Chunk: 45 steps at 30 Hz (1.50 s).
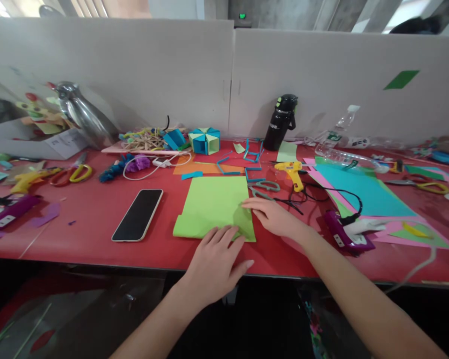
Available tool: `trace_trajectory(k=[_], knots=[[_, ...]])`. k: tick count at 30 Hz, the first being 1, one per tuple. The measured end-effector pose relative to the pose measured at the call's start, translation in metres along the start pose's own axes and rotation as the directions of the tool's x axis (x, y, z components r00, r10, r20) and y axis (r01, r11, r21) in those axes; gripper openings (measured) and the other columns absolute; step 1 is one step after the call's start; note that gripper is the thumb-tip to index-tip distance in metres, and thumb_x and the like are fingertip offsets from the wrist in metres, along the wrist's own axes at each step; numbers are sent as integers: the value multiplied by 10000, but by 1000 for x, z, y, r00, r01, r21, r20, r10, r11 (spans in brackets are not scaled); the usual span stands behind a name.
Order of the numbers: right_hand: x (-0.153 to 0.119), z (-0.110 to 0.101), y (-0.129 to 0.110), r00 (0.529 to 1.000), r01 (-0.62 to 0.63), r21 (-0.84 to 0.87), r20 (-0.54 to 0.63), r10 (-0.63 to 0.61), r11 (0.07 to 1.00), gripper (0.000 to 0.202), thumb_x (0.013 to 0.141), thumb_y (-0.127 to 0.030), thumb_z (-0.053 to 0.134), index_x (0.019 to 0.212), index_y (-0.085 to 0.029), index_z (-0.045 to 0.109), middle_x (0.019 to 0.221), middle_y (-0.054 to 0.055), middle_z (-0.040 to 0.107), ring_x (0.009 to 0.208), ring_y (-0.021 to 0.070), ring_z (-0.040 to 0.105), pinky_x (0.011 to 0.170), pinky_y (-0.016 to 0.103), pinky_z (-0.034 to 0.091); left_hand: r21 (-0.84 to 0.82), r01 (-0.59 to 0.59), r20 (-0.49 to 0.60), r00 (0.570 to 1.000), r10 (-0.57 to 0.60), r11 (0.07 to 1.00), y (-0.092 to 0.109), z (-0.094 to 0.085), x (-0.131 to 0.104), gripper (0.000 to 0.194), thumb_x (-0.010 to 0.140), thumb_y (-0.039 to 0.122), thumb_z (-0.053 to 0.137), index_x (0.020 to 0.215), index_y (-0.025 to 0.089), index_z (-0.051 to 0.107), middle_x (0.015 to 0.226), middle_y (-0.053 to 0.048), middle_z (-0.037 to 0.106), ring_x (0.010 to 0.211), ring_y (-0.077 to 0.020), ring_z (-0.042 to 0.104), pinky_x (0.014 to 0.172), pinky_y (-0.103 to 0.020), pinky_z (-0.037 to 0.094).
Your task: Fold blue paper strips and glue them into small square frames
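A sheet of lime-green paper (217,199) lies on the red table in front of me, its near edge folded or curled over. My left hand (217,259) rests on that near edge with the fingers spread and the thumb apart. At the paper's right edge, my right hand (271,214) touches the sheet with its fingertips, fingers stretched out. Grey-handled scissors (265,187) lie just beyond the right hand. To the left of the paper is a smartphone (138,215) with a dark screen.
A yellow glue gun (292,174) and its black cable lie right of the paper. Farther right are a purple power strip (346,234) and blue paper (366,192). A black bottle (280,122) and a blue-green paper box (205,141) stand at the back, before a white partition (134,65).
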State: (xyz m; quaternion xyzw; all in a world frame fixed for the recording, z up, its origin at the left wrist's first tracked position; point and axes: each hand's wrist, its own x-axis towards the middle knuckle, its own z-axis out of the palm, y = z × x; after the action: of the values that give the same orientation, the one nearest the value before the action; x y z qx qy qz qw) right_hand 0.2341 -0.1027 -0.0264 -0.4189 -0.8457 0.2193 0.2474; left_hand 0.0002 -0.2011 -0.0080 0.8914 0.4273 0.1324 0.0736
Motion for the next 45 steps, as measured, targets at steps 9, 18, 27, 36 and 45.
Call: trace_trajectory(k=[9,18,27,36,45], knots=[[18,20,2,994,108,-130,-8,-110,986,199,954,-302,640,1107,-269,764,1325,63,686,1276,305,566,1106,590,421,32,21,5,1000,-21,999,-8,-9,-19,460,1004,498,474,1368,239,584,1425,-103,580,1339,-317,523,1189,-576,347],[12,26,7,995,72,-23,-70,-73,997,185,957,-288,637,1099,-273,754,1319,65,687,1248,278,611,1092,548,429,42,52,4,999,-52,998,-8,-3,-12,523,1007,569,417,1387,244,572,1508,-107,523,1413,-325,457,1233,-623,229],[14,30,13,987,98,3,-128,-97,995,229,958,-214,586,1119,-267,739,1278,59,718,1222,253,628,1090,529,444,76,67,-32,997,-65,995,-4,0,-4,541,995,603,412,1400,277,562,1449,-86,569,1360,-323,497,1183,-601,312],[14,30,14,984,106,34,-151,-100,994,262,955,-179,558,1116,-260,748,1240,61,738,1220,248,637,1092,525,466,84,84,-46,996,-80,993,-4,-1,3,521,995,584,426,1372,263,587,1447,-102,572,1351,-330,503,1152,-595,342],[16,27,15,985,99,48,-144,-91,994,434,958,-100,435,1238,-258,725,1243,77,738,1208,243,652,1082,498,495,100,101,-55,994,-96,990,-9,3,11,553,995,606,409,1370,245,594,1488,-119,549,1405,-340,464,1174,-588,315]])
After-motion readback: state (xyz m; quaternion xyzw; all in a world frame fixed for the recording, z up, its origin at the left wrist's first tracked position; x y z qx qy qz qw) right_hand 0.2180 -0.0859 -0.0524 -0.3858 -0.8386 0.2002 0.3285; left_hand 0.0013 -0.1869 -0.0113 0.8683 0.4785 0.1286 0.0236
